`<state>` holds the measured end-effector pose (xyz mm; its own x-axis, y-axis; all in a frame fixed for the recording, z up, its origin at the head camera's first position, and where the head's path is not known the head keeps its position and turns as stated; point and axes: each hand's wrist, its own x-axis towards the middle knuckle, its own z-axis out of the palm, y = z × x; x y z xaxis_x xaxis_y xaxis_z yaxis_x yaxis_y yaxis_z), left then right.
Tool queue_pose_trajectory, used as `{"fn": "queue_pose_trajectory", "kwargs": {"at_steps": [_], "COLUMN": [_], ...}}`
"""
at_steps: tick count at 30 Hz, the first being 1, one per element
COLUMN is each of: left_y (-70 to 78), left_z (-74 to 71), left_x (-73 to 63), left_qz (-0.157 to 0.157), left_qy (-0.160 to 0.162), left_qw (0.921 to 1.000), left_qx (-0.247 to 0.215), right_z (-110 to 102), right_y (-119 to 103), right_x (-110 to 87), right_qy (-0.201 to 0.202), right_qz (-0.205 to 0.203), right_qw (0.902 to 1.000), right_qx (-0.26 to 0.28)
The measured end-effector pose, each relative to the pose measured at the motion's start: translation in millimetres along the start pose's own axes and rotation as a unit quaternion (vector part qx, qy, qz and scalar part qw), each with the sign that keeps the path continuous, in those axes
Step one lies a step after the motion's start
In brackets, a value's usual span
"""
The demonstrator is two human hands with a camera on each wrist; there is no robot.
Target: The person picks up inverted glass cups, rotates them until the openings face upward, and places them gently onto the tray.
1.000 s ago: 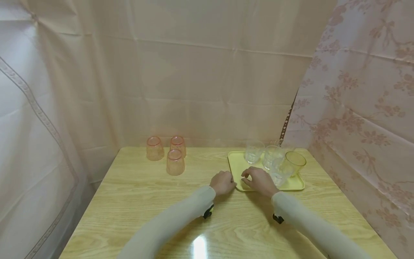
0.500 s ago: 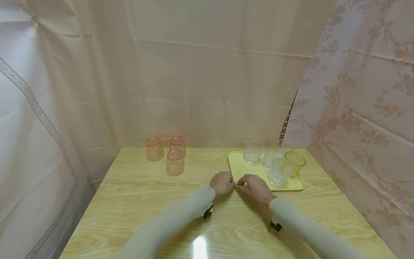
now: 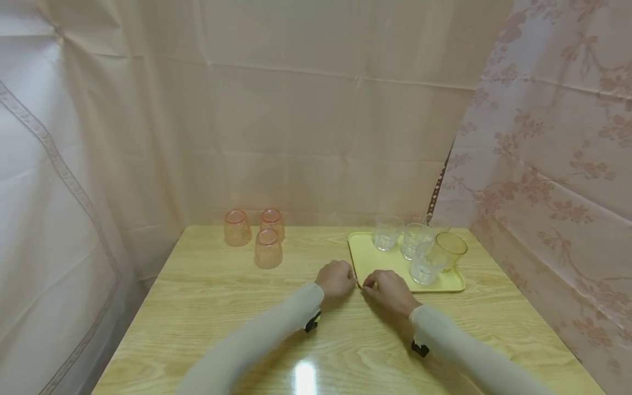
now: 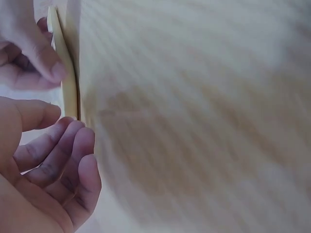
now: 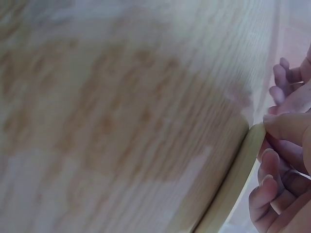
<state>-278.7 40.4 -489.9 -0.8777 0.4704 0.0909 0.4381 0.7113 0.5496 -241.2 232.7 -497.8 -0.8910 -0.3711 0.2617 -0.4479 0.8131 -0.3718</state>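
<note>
"Head view: what could go wrong?"
"Tipping the tray might slide its crowded clear glasses into the yellow glass."
"Counts?"
"One tray on the worktop; at least three clear glasses, one yellow glass; left of it, three pink glasses."
"Left wrist?"
"Left hand, curved at the tray's corner; whether gripping, I can't tell."
"Right wrist?"
"Right hand pinches the tray."

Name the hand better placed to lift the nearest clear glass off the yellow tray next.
The right hand, probably: it is closer to the nearest clear glass, while the left hand lies farther left, mostly beyond the left edge of the yellow tray. The left would probably reach across the right.
</note>
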Motion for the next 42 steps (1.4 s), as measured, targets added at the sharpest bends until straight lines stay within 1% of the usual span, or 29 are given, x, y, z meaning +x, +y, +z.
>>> {"fn": "queue_pose_trajectory", "kwargs": {"at_steps": [4,7,9,11,16,18,20,23,24,27,30,31,32,35,38,40,42], "left_y": [-9.5,-16.4,-22.2,-27.7,-39.6,-45.3,-51.1,-60.9,-64.2,-74.5,-84.8,-88.0,-91.2,-98.6,-103.6,-106.4,-109.6], "left_z": [-17.3,-33.8,-44.2,-54.6,-80.6,-90.9,-101.5,-117.3,-122.4,-136.1,-146.5,-149.3,-152.0,-158.8,-165.2,-169.1,-172.5], "left_x": [-1.5,-2.5,-3.7,-6.2,-14.9,-18.2,-21.7,-27.4,-29.5,-35.5,-40.6,-41.9,-43.2,-46.1,-48.2,-49.8,-51.1], "left_qz": [0.025,0.046,0.056,0.057,0.038,0.038,0.043,0.051,0.048,0.033,0.013,0.011,0.011,0.018,0.034,0.037,0.035], "left_qy": [-0.007,0.005,0.019,0.026,0.022,0.028,0.038,0.051,0.055,0.068,0.075,0.077,0.081,0.1,0.127,0.138,0.147], "left_qw": [0.9997,0.9988,0.9974,0.9961,0.9958,0.9948,0.9942,0.9945,0.9946,0.9929,0.9922,0.9927,0.9935,0.9928,0.9889,0.9872,0.9851], "left_qx": [-0.003,0.02,0.042,0.063,0.08,0.091,0.09,0.076,0.074,0.092,0.098,0.092,0.08,0.064,0.068,0.07,0.081], "right_z": [2.1,3.8,4.8,5.6,5.1,4.3,3.5,2.4,2.1,1.6,1.6,1.7,1.8,1.8,1.5,1.6,1.8], "right_y": [2.7,5.5,6.3,6.4,4.6,3.4,2.5,1.4,1.3,1.3,2.1,2.5,3.0,3.6,3.5,3.5,3.6], "right_x": [-0.3,0.3,0.6,0.4,-1.7,-2.1,-2.2,-2.0,-2.0,-1.8,-1.8,-1.8,-1.6,-1.2,-0.6,-0.1,0.4], "right_qy": [-0.003,-0.002,-0.001,-0.001,-0.006,-0.006,-0.005,-0.001,-0.001,-0.001,-0.004,-0.005,-0.006,-0.007,-0.007,-0.008,-0.009], "right_qz": [0.011,0.012,0.012,0.013,0.021,0.021,0.02,0.014,0.011,0.008,0.008,0.009,0.009,0.004,0.0,0.001,0.001], "right_qw": [0.9999,0.9999,0.9999,0.9999,0.9997,0.9997,0.9997,0.9999,0.9999,0.9999,0.9999,0.9999,0.9999,1.0,1.0,1.0,1.0], "right_qx": [0.006,0.004,0.004,0.005,0.011,0.012,0.01,0.006,0.005,0.008,0.007,0.007,0.006,0.002,0.002,0.003,0.004]}}
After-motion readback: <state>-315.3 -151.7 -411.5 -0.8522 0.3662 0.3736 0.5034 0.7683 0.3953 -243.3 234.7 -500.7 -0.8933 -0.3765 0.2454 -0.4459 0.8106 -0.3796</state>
